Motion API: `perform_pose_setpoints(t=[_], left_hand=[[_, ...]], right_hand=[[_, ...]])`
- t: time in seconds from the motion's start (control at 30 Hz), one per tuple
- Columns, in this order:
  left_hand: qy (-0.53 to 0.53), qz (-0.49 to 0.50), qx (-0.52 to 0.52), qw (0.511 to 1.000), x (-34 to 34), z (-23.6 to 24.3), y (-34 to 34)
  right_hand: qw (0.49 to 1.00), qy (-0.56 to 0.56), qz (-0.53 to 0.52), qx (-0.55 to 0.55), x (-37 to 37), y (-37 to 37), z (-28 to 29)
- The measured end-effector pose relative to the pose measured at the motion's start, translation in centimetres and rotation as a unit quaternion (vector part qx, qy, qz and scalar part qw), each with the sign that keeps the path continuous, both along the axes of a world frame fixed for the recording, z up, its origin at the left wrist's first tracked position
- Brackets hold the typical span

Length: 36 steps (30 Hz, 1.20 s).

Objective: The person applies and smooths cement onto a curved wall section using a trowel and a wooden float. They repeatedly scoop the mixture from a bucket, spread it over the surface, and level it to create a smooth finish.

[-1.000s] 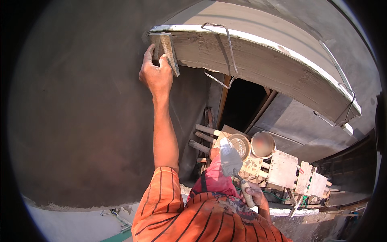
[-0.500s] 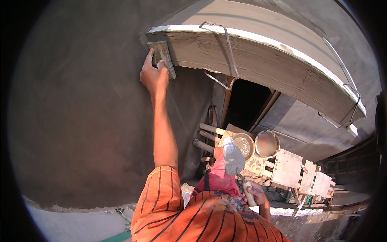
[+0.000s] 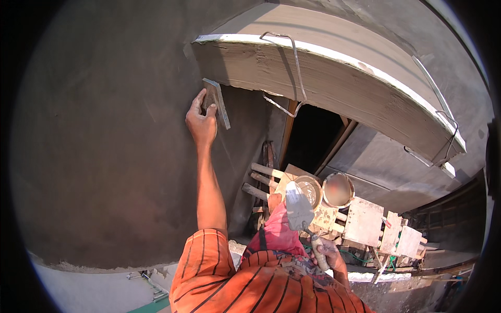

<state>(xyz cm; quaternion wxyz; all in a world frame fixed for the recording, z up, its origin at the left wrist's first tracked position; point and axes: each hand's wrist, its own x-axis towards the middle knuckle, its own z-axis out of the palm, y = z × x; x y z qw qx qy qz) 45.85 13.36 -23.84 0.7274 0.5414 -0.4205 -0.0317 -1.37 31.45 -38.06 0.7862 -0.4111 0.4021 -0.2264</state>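
My left hand [image 3: 202, 122] is stretched out to the far left, fingers closed round a flat rectangular plastering float [image 3: 222, 107]. The float is tilted with its long edge toward me, just below the left end of a mortar-coated ledge [image 3: 334, 86]. Whether it touches the grey plastered wall [image 3: 104, 135] beside it, I cannot tell. Close to my body, my right hand [image 3: 330, 253] grips the wooden handle of a trowel [image 3: 299, 207]. Its mortar-smeared blade points up and away from me, over my legs.
A white straightedge strip [image 3: 365, 65] runs along the ledge, with bent metal rod clamps [image 3: 297, 62] hooked over it. Below, two buckets [image 3: 354, 194] stand on plank scaffolding [image 3: 364, 221] with poles. A dark opening [image 3: 313, 133] lies under the ledge.
My left hand has brought the float down and slightly right, off the ledge's left end. The trowel stays in my right hand, nearly where it was.
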Motion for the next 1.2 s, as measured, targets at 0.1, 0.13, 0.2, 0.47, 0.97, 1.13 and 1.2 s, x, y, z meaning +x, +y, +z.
perform_pose_setpoints(t=[0.1, 0.13, 0.2, 0.47, 0.97, 1.13, 1.2], left_hand=[[0.036, -0.081, -0.102, 0.991, 1.4, 3.8, -1.2], [0.037, -0.093, -0.124, 0.987, 1.6, 5.4, -1.6], [-0.006, -0.050, -0.090, 0.995, 2.0, 7.7, -2.2], [-0.047, 0.007, -0.057, 0.997, -6.5, 8.3, -2.1], [-0.006, -0.126, -0.095, 0.987, -12.6, 8.9, -1.5], [0.088, -0.187, -0.146, 0.968, -10.5, 8.3, -1.0], [0.104, -0.157, -0.157, 0.969, -9.2, 7.8, -0.7]], right_hand=[[1.000, -0.004, -0.001, -0.004, 0.1, 0.2, -0.3], [1.000, -0.008, -0.003, 0.002, 0.1, 0.2, -0.4], [1.000, -0.019, -0.007, 0.016, 0.1, 0.3, -0.9], [0.999, -0.045, -0.002, 0.012, 0.2, 0.4, -2.2], [0.999, 0.020, -0.037, -0.015, 0.4, 3.5, 0.7], [0.999, 0.015, -0.047, -0.024, 0.3, 4.0, 0.1], [0.999, 0.012, -0.045, -0.024, 0.3, 3.8, 0.4]])
